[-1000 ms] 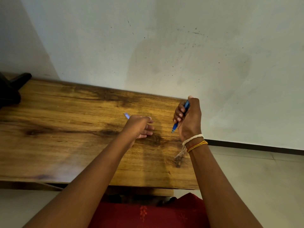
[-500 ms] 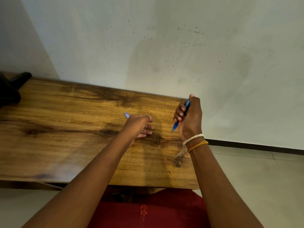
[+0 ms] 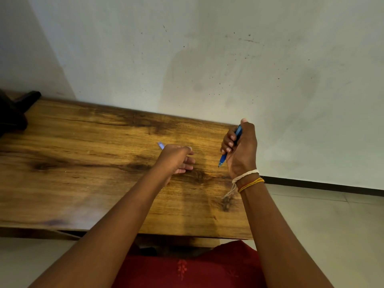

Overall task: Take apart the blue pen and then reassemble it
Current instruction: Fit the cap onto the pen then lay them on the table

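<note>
1. Above the worn wooden table's (image 3: 83, 163) right end, the right hand (image 3: 242, 150) is fisted around the slim blue plastic pen body (image 3: 224, 156); long axis steep, tip down-left.
2. Left hand (image 3: 176, 159), just left of that tip, is curled closed on a small pale-blue pen piece (image 3: 160, 145) jutting out behind it.
3. Judgement: both parts are apart; rejoining needs the axes aligned.

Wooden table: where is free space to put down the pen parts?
The table is bare between the dark object at its far left end and the left hand. The near strip is bare left of the forearms. It is crowded between the left hand and the right hand with the blue pen.
</note>
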